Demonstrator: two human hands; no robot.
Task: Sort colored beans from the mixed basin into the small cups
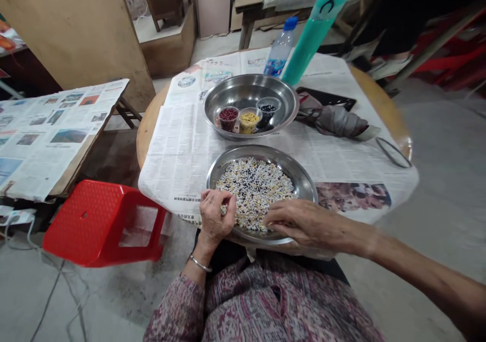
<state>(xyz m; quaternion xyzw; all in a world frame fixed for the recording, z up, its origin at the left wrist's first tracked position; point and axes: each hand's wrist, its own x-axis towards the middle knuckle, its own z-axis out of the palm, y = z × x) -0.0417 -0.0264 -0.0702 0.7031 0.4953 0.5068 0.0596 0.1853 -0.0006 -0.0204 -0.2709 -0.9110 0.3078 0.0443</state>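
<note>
A near steel basin [309, 180] holds a mix of white, dark, yellow and red grains [258, 190]. My left hand [217, 211] is at the basin's left edge, its fingers curled in; whatever is inside them is hidden. Over the right side of the grains is my right hand [294, 220], fingertips drawn together low at the mix. I cannot see what they pinch. Just beyond stands a second steel basin [243, 86] with a cup of red beans [228, 118], a cup of yellow grains [249, 121] and a cup of black beans [268, 108].
Newspaper [174, 150] covers the round table. Behind the far basin are a water bottle [280, 48] and a tall teal container [315, 38]. A folded grey umbrella [337, 120] lies to the right. On the floor at left is a red stool [98, 220], beside another newspaper-covered table [49, 129].
</note>
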